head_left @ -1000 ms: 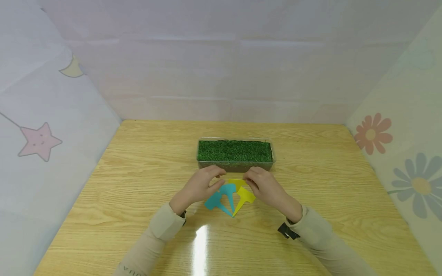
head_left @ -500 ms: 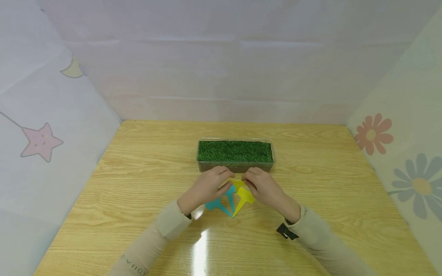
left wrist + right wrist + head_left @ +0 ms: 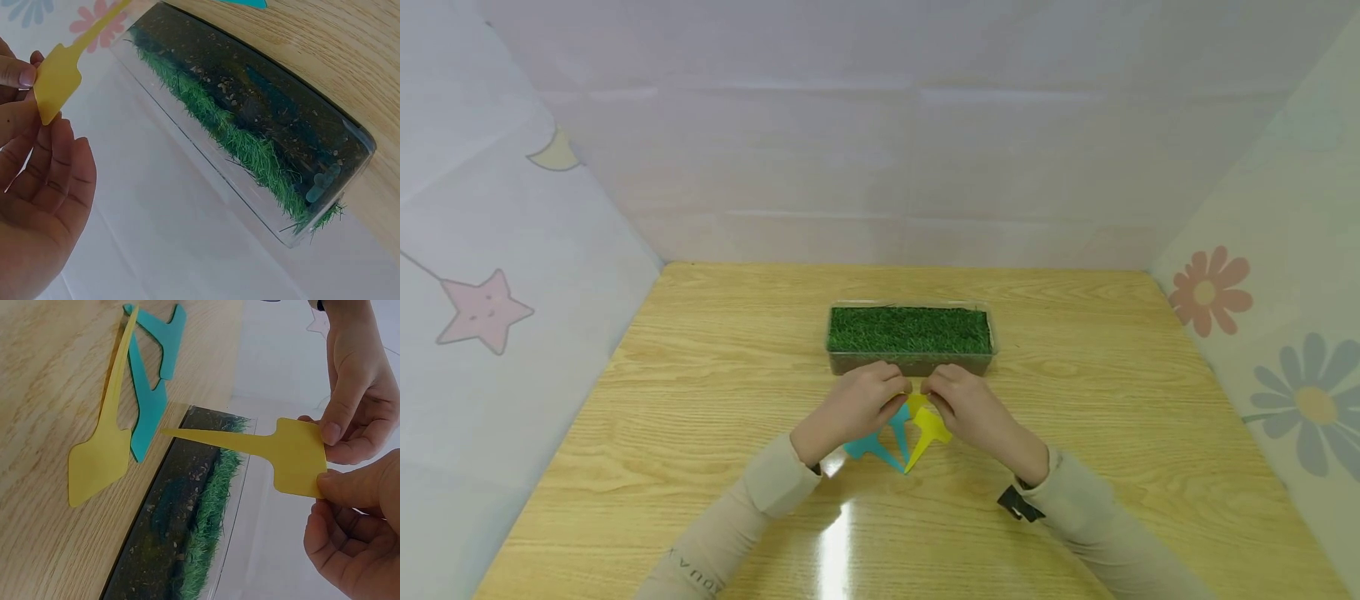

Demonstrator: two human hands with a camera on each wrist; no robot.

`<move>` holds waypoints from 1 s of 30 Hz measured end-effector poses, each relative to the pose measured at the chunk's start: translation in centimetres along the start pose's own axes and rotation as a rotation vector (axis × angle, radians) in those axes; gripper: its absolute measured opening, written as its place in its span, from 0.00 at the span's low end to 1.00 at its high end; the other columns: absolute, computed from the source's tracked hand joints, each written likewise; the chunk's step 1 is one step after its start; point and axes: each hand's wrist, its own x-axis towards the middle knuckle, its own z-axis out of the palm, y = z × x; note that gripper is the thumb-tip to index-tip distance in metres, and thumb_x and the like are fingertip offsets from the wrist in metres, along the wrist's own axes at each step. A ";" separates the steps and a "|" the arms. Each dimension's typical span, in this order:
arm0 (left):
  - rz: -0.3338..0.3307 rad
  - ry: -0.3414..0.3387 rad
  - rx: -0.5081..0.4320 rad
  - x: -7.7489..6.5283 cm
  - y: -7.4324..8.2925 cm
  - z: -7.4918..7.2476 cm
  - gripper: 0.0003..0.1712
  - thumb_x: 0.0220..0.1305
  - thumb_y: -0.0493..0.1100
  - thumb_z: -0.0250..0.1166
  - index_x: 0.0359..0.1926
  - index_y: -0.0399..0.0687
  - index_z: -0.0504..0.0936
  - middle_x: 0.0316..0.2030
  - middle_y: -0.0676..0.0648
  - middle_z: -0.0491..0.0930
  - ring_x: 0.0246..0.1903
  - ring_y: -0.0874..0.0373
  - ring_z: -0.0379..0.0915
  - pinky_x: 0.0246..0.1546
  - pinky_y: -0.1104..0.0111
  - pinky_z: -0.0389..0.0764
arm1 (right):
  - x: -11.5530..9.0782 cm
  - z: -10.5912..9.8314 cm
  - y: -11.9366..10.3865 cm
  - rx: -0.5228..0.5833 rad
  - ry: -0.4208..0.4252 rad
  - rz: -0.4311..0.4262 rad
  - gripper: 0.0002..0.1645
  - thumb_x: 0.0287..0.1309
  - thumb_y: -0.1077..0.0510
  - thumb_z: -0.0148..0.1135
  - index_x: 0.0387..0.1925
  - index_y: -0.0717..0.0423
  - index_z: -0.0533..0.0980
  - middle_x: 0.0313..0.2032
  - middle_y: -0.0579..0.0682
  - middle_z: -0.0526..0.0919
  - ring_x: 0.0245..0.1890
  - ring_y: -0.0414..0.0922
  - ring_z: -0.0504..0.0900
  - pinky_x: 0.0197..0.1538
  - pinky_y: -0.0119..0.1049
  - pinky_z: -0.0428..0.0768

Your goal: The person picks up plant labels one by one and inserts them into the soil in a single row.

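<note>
Both hands pinch the head of a yellow T-shaped plant label [image 3: 297,456]. My left hand [image 3: 861,404] has thumb and fingers at one corner of its wide top edge. My right hand [image 3: 970,408] grips the other corner. The label's long pointed stem stretches away from the fingers in the right wrist view. On the table beneath lie another yellow plant label [image 3: 100,465] and two teal labels, one teal label [image 3: 898,423] in the middle and the other teal label [image 3: 867,444] further left. Their pointed tips meet toward the front, and the left hand partly covers the teal ones in the head view.
A clear plastic box [image 3: 845,364] stands just beyond the hands, holding dark soil and a strip of green grass [image 3: 910,329]. Wood-grain table [image 3: 700,375] runs around it. Pale printed sheets [image 3: 910,150] hang behind and at both sides.
My left hand has moved right, closer to the right hand, and now pinches the yellow label too. My right hand has shifted slightly left. The labels on the table and the box stay put.
</note>
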 end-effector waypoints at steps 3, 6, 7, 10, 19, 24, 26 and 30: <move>0.003 -0.010 0.024 0.1 0.0 0.0 0.02 0.58 0.35 0.62 0.30 0.43 0.81 0.27 0.50 0.76 0.26 0.61 0.71 0.28 0.79 0.71 | 0.1 0.0 0.0 0.000 -0.007 0.002 0.07 0.48 0.73 0.62 0.26 0.60 0.76 0.26 0.49 0.75 0.27 0.45 0.73 0.30 0.32 0.75; 0.005 -0.019 0.041 0.2 -0.1 0.0 0.03 0.58 0.35 0.62 0.29 0.43 0.82 0.26 0.51 0.75 0.25 0.61 0.70 0.28 0.79 0.71 | 0.2 0.0 -0.1 0.004 -0.003 -0.004 0.07 0.48 0.73 0.62 0.26 0.60 0.76 0.26 0.49 0.75 0.27 0.45 0.73 0.30 0.32 0.75; 0.005 -0.021 0.046 0.2 -0.1 0.1 0.02 0.58 0.35 0.63 0.29 0.43 0.82 0.26 0.51 0.75 0.25 0.62 0.70 0.27 0.79 0.71 | 0.2 0.0 -0.1 0.008 -0.001 -0.005 0.07 0.48 0.73 0.62 0.26 0.60 0.76 0.26 0.49 0.75 0.27 0.45 0.73 0.30 0.32 0.75; 0.007 -0.023 0.058 0.3 -0.1 0.1 0.03 0.58 0.35 0.63 0.29 0.43 0.82 0.25 0.51 0.75 0.24 0.62 0.69 0.26 0.80 0.70 | 0.2 0.1 -0.1 0.018 0.006 -0.007 0.07 0.49 0.73 0.62 0.27 0.60 0.76 0.26 0.49 0.75 0.27 0.45 0.73 0.30 0.32 0.74; 0.018 -0.021 0.097 0.1 -0.1 0.6 0.03 0.57 0.35 0.63 0.28 0.44 0.81 0.24 0.52 0.74 0.23 0.63 0.67 0.24 0.81 0.67 | -0.2 0.6 0.1 0.044 0.004 0.018 0.08 0.48 0.73 0.63 0.27 0.59 0.77 0.26 0.48 0.75 0.27 0.43 0.73 0.30 0.31 0.75; 0.015 -0.021 0.104 0.0 0.0 0.7 0.03 0.57 0.35 0.64 0.28 0.45 0.81 0.24 0.52 0.74 0.23 0.63 0.68 0.25 0.81 0.68 | -0.5 0.6 0.1 0.056 0.005 0.035 0.08 0.46 0.72 0.65 0.27 0.59 0.77 0.26 0.48 0.75 0.26 0.42 0.73 0.28 0.29 0.74; 0.009 -0.027 0.106 0.1 0.1 0.6 0.03 0.57 0.35 0.63 0.28 0.45 0.81 0.25 0.53 0.74 0.24 0.63 0.68 0.26 0.81 0.69 | -0.5 0.5 0.1 0.066 -0.003 0.053 0.08 0.46 0.71 0.65 0.28 0.59 0.77 0.27 0.48 0.76 0.26 0.42 0.73 0.28 0.29 0.74; -0.001 -0.025 0.110 0.2 0.0 0.5 0.03 0.57 0.35 0.64 0.28 0.45 0.81 0.25 0.53 0.75 0.25 0.63 0.69 0.26 0.80 0.69 | -0.7 0.2 0.1 0.081 -0.021 0.091 0.08 0.46 0.68 0.67 0.30 0.60 0.77 0.28 0.48 0.76 0.27 0.43 0.73 0.29 0.29 0.74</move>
